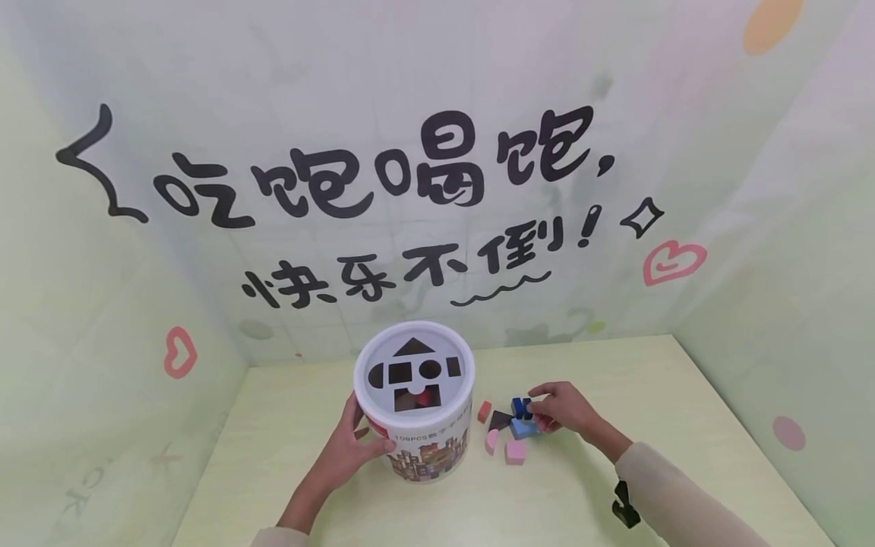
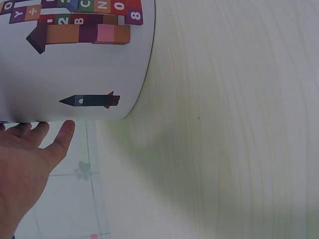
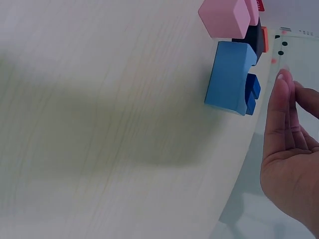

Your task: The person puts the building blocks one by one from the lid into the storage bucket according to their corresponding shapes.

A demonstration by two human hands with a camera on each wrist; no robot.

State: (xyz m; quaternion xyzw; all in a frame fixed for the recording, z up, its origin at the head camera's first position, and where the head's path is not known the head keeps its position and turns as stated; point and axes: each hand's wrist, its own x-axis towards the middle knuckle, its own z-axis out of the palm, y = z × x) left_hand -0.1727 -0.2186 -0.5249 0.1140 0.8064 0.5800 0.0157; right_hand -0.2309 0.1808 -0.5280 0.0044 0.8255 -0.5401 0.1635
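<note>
Here, the left hand (image 1: 346, 453) grips the white shape-sorter bucket (image 1: 432, 457) from eight o'clock, while the right hand (image 1: 569, 407), straight fingers parted slightly from its thumb, hovers beside a dark blue toy block (image 1: 516, 406) at the bucket's three o'clock.

There's your left hand (image 1: 350, 450) holding the white bucket (image 1: 422, 438) by its side; your right hand (image 1: 566, 410) has its fingers just beside the dark blue blocks (image 1: 516, 406), light blue block (image 1: 522, 429) nearer you, red block (image 1: 484, 412) off to their left.
</note>
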